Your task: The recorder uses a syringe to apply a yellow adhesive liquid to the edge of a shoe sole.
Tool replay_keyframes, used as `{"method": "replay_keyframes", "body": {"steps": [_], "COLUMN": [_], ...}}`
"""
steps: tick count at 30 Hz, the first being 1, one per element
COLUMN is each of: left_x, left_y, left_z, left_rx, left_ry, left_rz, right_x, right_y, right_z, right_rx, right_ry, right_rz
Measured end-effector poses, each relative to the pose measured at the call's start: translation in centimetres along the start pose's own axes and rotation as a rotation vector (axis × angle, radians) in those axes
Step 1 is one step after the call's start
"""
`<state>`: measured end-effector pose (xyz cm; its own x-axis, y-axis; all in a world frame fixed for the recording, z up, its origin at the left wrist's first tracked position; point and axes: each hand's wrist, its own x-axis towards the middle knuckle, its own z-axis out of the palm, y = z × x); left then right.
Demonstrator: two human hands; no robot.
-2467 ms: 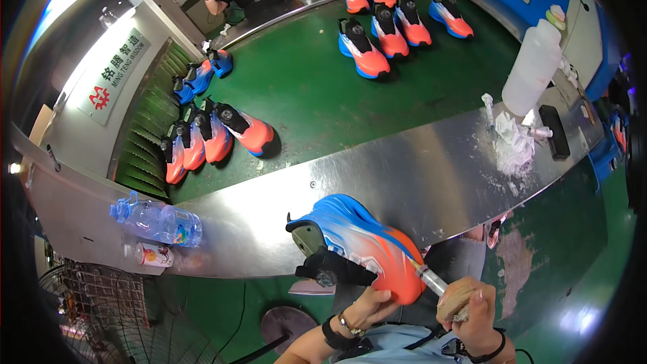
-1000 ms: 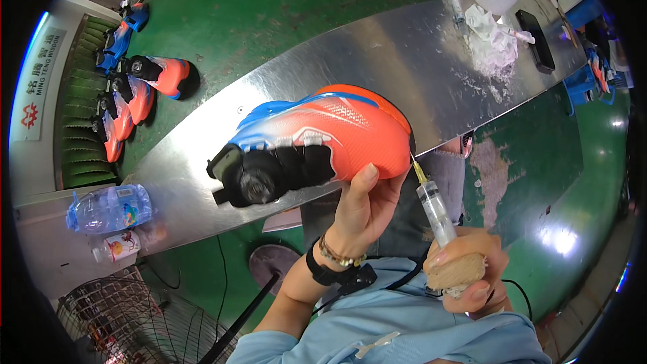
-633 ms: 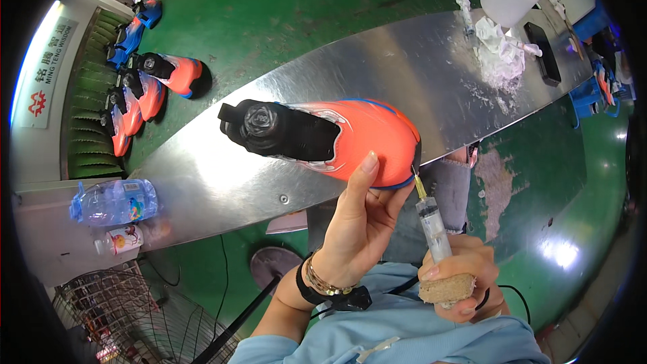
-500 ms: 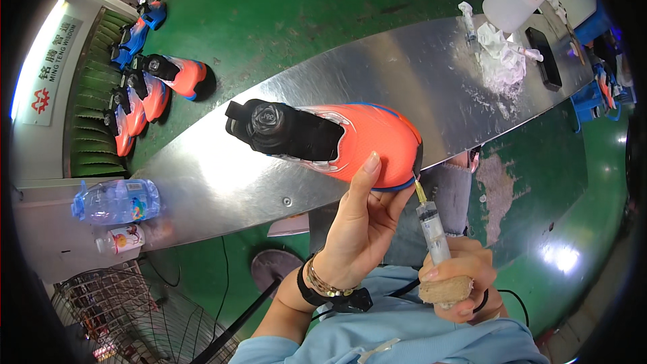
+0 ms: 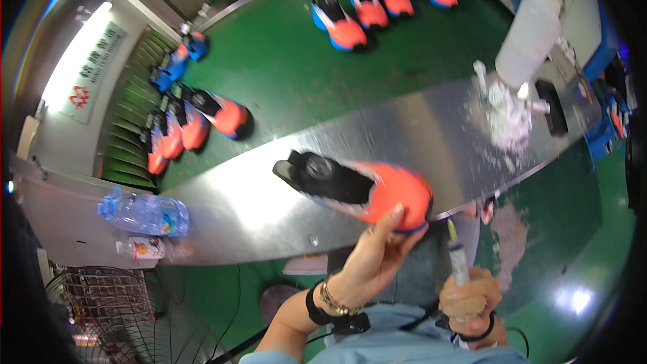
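An orange and black shoe (image 5: 397, 189) with a blue sole edge is held over the metal tabletop, its toe to the right. My left hand (image 5: 374, 259) grips it at the toe end, thumb on the upper and fingers beneath. Lower right, my right hand (image 5: 470, 296) is wrapped round a syringe (image 5: 458, 259) with a yellowish tip pointing up. That tip stands a little apart from the shoe's toe. A tan wrapping covers part of a finger on my right hand.
Several similar shoes (image 5: 367, 3) stand on the green surface (image 5: 283, 87) beyond, more at the left (image 5: 192, 125). On the metal tabletop (image 5: 364, 128) lie crumpled white tissue (image 5: 509, 118), a white bottle (image 5: 529, 40) and a black phone-like object (image 5: 551, 108). A clear plastic bottle (image 5: 145, 212) lies left.
The syringe tip has come away from the shoe's toe. The view has shifted, showing more shoes at the far side. Both hands keep their holds.
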<state>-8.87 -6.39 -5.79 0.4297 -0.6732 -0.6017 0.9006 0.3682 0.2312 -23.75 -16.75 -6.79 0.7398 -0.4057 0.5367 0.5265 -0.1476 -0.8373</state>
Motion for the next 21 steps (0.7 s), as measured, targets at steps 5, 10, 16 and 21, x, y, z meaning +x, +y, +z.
{"method": "replay_keyframes", "body": {"steps": [5,10,16,21], "left_x": [1.9,6.7,16.4,17.9], "left_y": [3.0,12.5,29.3,30.4], "left_z": [-2.7,-1.5,-10.0,-11.4], "left_rx": [0.369,0.389,0.101,0.006], "left_ry": [-0.01,0.088,-0.05,0.403], "left_rz": [-0.009,0.15,0.537,0.909], "right_x": [-0.4,0.0,0.0,0.7], "right_y": [0.4,1.1,2.2,3.2], "right_z": [-0.9,-2.1,-2.9,-4.2], "right_rx": [-0.062,-0.137,-0.108,-0.166], "right_ry": [0.391,0.447,0.504,0.659], "right_rz": [0.042,0.058,0.149,0.173]}}
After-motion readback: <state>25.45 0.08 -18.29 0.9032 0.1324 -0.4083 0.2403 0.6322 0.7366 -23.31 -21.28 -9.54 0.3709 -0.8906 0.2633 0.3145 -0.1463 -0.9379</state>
